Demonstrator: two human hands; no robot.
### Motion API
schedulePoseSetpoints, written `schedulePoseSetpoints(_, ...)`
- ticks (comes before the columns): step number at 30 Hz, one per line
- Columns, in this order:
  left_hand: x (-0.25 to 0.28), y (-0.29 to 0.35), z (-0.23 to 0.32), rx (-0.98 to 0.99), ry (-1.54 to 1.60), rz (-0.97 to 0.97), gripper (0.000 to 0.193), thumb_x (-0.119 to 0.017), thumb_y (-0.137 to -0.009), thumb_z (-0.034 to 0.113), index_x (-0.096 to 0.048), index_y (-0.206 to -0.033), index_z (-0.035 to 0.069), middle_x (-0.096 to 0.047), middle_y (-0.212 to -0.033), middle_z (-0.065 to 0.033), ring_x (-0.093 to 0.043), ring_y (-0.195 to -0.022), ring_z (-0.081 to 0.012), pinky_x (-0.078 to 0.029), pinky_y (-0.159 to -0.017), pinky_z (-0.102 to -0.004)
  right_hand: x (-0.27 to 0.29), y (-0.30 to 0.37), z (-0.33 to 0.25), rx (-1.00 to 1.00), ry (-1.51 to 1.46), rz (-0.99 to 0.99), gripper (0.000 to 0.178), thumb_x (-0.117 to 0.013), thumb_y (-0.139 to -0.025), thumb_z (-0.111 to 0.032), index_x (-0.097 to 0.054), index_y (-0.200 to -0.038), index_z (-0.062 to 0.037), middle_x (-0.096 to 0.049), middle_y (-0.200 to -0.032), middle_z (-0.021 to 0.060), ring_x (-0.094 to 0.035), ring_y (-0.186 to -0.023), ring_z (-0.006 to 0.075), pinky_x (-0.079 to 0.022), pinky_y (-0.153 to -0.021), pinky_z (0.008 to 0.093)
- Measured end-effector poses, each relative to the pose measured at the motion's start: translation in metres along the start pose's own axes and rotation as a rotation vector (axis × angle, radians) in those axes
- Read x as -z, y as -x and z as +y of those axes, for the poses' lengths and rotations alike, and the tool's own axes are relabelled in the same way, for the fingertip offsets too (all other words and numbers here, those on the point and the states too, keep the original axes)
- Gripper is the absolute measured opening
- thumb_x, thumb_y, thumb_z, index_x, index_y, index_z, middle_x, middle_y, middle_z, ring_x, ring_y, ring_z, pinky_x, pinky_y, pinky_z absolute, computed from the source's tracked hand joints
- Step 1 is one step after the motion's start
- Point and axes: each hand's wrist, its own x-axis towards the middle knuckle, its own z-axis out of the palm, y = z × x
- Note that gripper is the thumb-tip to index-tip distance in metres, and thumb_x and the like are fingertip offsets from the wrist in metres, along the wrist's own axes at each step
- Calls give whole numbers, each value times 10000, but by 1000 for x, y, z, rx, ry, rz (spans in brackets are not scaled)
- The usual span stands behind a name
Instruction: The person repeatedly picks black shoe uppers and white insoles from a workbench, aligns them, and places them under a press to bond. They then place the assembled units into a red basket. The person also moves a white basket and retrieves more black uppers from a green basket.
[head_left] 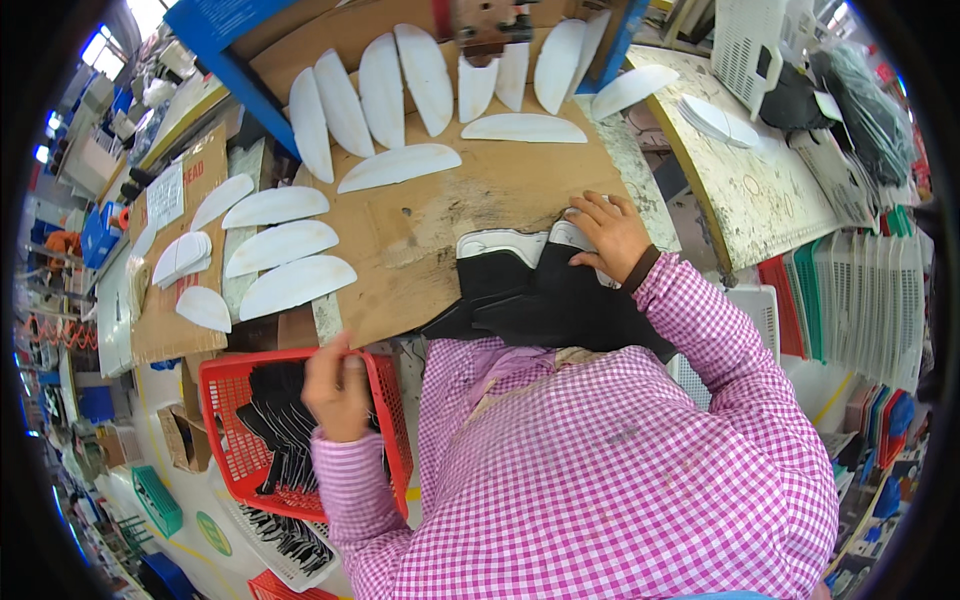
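On the near edge of the cardboard-covered table lie black fabric pieces [570, 300] with white curved top parts [503, 244], overlapping each other. My right hand [612, 235] rests on the right-hand white part, fingers spread and lying over it. Above the right side of a red basket [222, 425], my left hand [338, 395] is raised with loosely bent fingers, slightly blurred; nothing shows in it. A stack of black pieces with pale edges [275, 425] fills the basket.
White half-moon pieces [298, 287] lie on the left of the table, and more [381, 95] lean against a blue-framed cardboard box [275, 100] at the back. A machine head [490, 25] hangs there. To the right is a side table [745, 190]; slatted plastic baskets [870, 300] stand beyond.
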Motion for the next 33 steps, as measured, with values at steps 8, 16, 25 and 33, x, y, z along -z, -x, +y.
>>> schedulePoseSetpoints(8, -111, -40, 97, -214, 445, -498, 398, -629, -817, 49, -550, -1202, -12, -615, -1115, -174, -595, -1049, -273, -455, -901, -345, 27, 33, 9, 164, -467, 321, 315, -769, -631, -73, -549, -856, -80, -543, -1146, 79, -474, -1168, 288, -381, -930, 420)
schedulePoseSetpoints(16, -108, -80, 95, 194, 1336, -299, 390, -450, -933, 147, -449, -1272, -46, -558, -1219, -200, -560, -1105, -292, -413, -1000, -417, 115, 51, 51, 117, -1277, 439, 161, -611, -877, -81, -517, -996, -29, -604, -863, 11, -574, -753, 57, -452, -685, 180)
schedulePoseSetpoints(25, -136, -21, 106, -4, 1269, -1054, 667, -603, -844, -3, -269, -1421, 28, -345, -1438, -139, -350, -1318, -272, -275, -1102, -431, 96, -59, 26, 13, -1473, 436, 148, -646, -846, -64, -538, -938, -22, -621, -798, 22, -583, -775, 73, -469, -672, 213)
schedulePoseSetpoints(33, -114, -26, 113, 657, 1727, -415, 423, -479, -870, -50, -444, -1286, 16, -556, -1243, -152, -573, -1098, -328, -503, -895, -487, 78, -68, 51, 42, -867, 242, 356, -606, -900, -203, -560, -1198, -13, -656, -1008, 154, -637, -898, 179, -501, -774, 284)
